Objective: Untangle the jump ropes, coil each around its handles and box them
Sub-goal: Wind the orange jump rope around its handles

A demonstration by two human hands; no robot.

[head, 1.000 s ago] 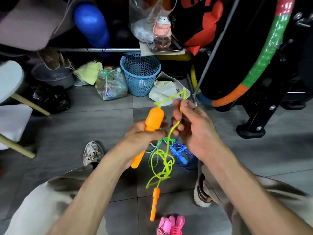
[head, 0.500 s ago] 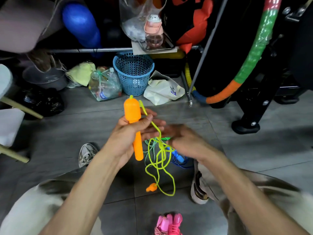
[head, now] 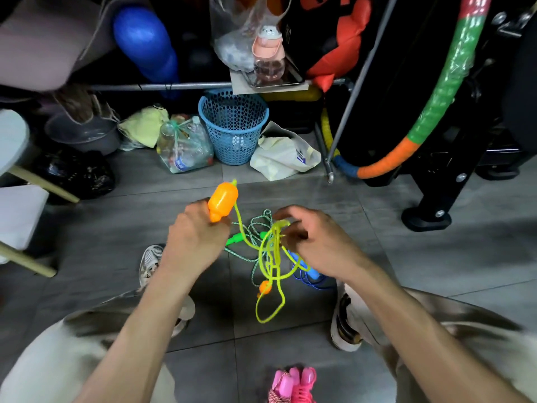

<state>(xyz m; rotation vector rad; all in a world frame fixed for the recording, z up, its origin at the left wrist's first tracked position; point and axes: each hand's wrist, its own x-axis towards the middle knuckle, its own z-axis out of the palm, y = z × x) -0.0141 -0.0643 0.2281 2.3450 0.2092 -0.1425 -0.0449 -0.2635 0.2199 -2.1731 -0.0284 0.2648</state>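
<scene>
**Yellow Rope Held Between Both Hands**

Left hand (head: 194, 245) grips one orange handle (head: 222, 203). Right hand (head: 316, 242) pinches the yellow rope (head: 268, 274), loops hanging. Second orange handle (head: 265, 286) dangles. Green rope (head: 255, 225) and blue rope (head: 305, 271) lie on the floor (head: 436, 257).

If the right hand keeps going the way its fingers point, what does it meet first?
The right hand points left; past the yellow-green rope it pinches, it would probably meet the left hand gripping the orange handle. Depth is unclear.

Grey floor tiles (head: 436, 257) fill the lower frame, while a blue mesh basket (head: 233, 126) stands at upper centre under a metal rail (head: 174, 86), with a black stand (head: 453, 181) and a striped hoop (head: 444, 91) at upper right.
</scene>
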